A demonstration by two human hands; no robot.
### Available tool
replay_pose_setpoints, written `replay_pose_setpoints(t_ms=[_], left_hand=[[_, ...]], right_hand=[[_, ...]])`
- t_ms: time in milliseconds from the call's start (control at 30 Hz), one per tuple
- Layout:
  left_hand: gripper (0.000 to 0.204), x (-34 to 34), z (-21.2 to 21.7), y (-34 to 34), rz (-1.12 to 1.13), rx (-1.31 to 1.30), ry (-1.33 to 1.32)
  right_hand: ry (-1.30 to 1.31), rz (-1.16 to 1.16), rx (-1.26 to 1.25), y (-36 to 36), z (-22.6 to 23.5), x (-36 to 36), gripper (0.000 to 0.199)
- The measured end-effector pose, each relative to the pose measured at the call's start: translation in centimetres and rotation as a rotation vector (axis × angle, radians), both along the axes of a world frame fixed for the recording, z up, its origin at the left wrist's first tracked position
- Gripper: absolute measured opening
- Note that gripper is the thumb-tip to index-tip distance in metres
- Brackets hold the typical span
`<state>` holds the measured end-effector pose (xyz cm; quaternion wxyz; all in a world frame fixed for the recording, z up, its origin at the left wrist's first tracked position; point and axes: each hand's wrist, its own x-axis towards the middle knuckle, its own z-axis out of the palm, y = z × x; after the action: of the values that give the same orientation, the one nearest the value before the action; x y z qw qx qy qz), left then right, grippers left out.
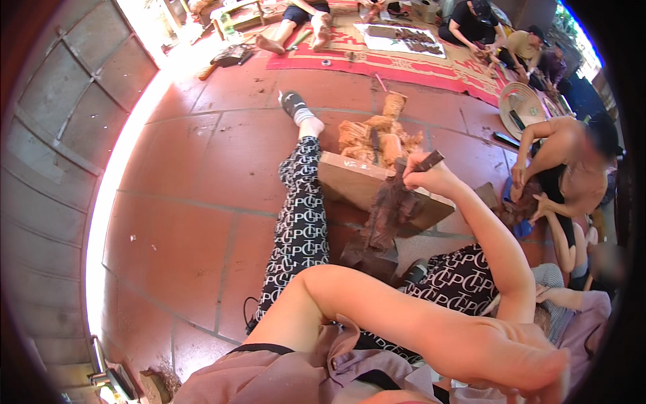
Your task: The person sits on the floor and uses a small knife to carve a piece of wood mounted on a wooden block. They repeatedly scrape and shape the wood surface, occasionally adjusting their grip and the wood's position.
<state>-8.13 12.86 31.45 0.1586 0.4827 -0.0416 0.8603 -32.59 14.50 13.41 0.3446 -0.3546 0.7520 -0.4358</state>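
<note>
My right hand (431, 176) is closed round a short dark brown stick-like tool (426, 162), held against the upper part of a dark brown clay figure (387, 214). The figure stands tilted between my legs on a dark block (367, 259). My left arm crosses in front of my body, and my left hand (515, 353) is at the lower right, away from the figure. Its fingers are blurred and partly cut off. Just beyond the clay figure, an orange-brown carved figure (392, 135) rests on a wooden board (353, 176).
Red floor tiles (175, 249) spread to the left, beside a metal door (54, 155). Close on my right, a person (572, 158) handles brown clay (517, 202). Other people sit on a red patterned mat (343, 40) at the back, near a woven round tray (521, 108).
</note>
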Motion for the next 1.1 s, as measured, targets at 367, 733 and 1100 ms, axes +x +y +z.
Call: replay_pose_setpoints(t_ms=[367,733,1100], left_hand=[[0.018,-1.7,-20.6,-6.2,0.585,-1.508,-0.634],[0.094,-6.6,-36.4,-6.9,1.283,-1.86,-0.829],[0.1,-6.6,-37.4,-8.2,1.265,-1.695,-0.728]], right_hand=[[0.084,-0.107,-0.038,2.5,3.4,-1.1,0.021],[0.488,0.027,0.096,2.5,0.2,1.1,0.013],[-0.155,-0.255,-0.046,2.5,-0.3,-4.4,0.022]])
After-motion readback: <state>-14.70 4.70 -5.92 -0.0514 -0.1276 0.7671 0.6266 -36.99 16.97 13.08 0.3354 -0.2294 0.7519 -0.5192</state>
